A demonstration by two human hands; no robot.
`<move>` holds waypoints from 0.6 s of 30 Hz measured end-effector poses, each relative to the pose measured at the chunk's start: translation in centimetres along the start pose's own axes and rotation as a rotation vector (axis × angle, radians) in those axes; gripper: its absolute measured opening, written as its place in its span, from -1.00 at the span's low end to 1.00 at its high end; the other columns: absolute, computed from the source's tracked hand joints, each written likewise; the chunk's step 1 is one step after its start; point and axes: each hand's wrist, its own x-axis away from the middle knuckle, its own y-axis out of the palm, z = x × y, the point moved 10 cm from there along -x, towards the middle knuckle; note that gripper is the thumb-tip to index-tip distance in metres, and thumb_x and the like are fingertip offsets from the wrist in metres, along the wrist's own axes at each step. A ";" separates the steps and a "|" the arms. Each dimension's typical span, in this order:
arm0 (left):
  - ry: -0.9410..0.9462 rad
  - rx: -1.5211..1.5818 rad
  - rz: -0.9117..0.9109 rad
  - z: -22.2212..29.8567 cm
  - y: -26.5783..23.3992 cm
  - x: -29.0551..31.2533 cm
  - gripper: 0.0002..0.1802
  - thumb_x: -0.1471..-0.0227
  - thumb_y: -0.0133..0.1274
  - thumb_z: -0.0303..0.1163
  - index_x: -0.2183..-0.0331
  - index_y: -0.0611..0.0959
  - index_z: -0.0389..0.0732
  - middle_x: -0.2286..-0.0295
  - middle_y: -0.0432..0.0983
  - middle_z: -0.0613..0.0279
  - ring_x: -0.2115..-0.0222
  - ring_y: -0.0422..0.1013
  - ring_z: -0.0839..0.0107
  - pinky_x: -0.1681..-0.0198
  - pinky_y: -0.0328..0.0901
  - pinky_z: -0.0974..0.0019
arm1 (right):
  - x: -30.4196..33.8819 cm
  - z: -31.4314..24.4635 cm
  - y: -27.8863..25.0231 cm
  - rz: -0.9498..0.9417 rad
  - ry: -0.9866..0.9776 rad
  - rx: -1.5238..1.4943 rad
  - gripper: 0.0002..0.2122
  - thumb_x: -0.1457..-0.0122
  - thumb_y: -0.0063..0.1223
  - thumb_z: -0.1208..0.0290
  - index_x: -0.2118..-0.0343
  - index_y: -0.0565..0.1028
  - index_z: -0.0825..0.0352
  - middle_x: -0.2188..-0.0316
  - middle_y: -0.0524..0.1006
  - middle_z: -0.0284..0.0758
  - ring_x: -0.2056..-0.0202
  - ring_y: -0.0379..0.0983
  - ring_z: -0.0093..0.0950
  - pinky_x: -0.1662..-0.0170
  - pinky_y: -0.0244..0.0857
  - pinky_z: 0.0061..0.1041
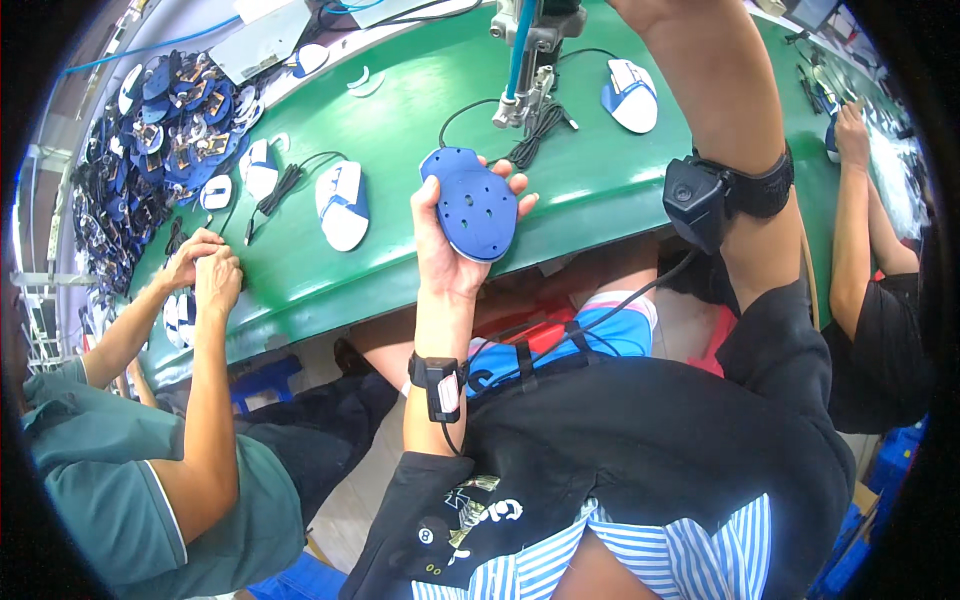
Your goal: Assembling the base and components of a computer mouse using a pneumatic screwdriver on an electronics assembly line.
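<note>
My left hand (448,255) is wrapped round a computer mouse (478,205), its blue underside with several small holes turned up. A black cable runs from the mouse's far end. Of my right side, the forearm reaches up past the frame's top edge, so the right hand is out of sight. Just beyond the held mouse hangs a metal tool head (520,98) with a blue air hose. A coiled black cable (538,135) lies beneath the tool head.
The green work surface (400,110) carries white-and-blue mice (343,205), another mouse (631,96) near my right forearm, and a heap of mouse parts (170,130) at far left. Co-workers' hands (205,265) work at left, and another hand (852,135) at right.
</note>
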 end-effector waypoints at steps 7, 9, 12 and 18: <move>-0.019 0.053 -0.037 -0.2 0.1 -0.1 -0.33 -0.13 -0.01 0.12 0.01 0.44 -0.31 0.15 0.42 -0.02 0.14 0.44 0.08 0.01 0.44 -0.08 | 1.5 -1.0 1.7 0.081 -0.180 0.052 -0.71 -0.23 0.09 0.18 0.32 0.52 0.38 0.62 0.27 -0.52 0.64 0.18 -0.70 0.57 0.07 -0.64; -0.014 0.050 -0.023 -0.1 0.1 -0.1 -0.33 -0.14 -0.04 0.13 0.01 0.44 -0.31 0.15 0.42 -0.01 0.16 0.43 0.11 0.05 0.45 -0.03 | 1.8 -1.5 1.3 0.237 -0.239 0.202 -0.69 -0.24 0.10 0.15 0.33 0.52 0.38 0.63 0.27 -0.53 0.64 0.17 -0.72 0.57 0.07 -0.65; -0.006 0.033 -0.015 0.1 0.2 0.1 -0.32 -0.15 -0.07 0.14 0.01 0.44 -0.30 0.16 0.41 0.01 0.19 0.42 0.15 0.13 0.45 0.05 | 0.5 -1.1 1.4 0.191 -0.269 0.206 -0.63 -0.23 0.11 0.08 0.29 0.51 0.39 0.62 0.29 -0.52 0.65 0.17 -0.73 0.57 0.07 -0.66; -0.015 0.057 -0.056 0.1 0.9 0.1 -0.32 -0.15 -0.06 0.13 0.01 0.44 -0.31 0.16 0.41 0.01 0.20 0.40 0.17 0.14 0.43 0.08 | 0.2 -1.3 1.3 0.185 -0.262 0.247 -0.52 -0.21 0.10 -0.11 0.26 0.48 0.34 0.62 0.31 -0.51 0.62 0.26 -0.72 0.57 0.17 -0.70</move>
